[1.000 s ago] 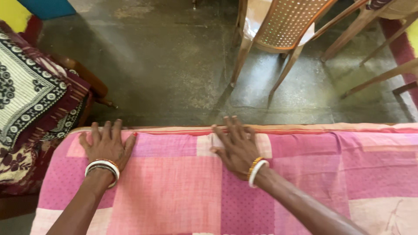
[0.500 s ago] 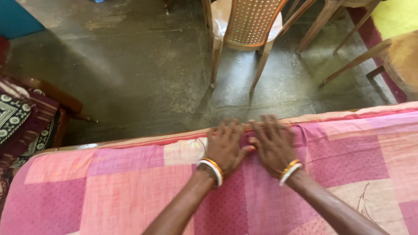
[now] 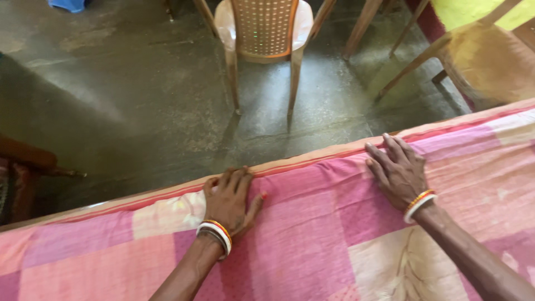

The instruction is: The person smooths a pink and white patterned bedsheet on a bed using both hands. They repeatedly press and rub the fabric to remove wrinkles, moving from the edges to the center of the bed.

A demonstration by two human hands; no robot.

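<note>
**2 flat hands on a pink checked cloth**

The left hand (image 3: 229,200) lies palm down on the pink checked cloth (image 3: 312,245), fingers together and pointing to the far edge, thumb spread out to the right. It grips nothing; the palm only presses on the fabric. White and orange bangles (image 3: 216,233) sit on its wrist.

The right hand (image 3: 397,171) lies well apart from it, further right and a little farther away, also palm down with the fingers splayed wide toward the cloth's far edge. It too holds nothing and rests flat on the fabric. An orange and white bangle (image 3: 419,204) circles its wrist.

The cloth covers the whole near part of the view, in squares of pink, magenta and cream. Its far border, a pale strip with a red line, runs slantwise from near left to far right, and both sets of fingertips reach close to it.

Beyond the edge is a dark concrete floor (image 3: 128,106). A beige plastic chair (image 3: 263,33) stands far centre, wooden chair legs (image 3: 412,61) far right, and a patterned dark fabric (image 3: 14,192) shows at the left edge.
</note>
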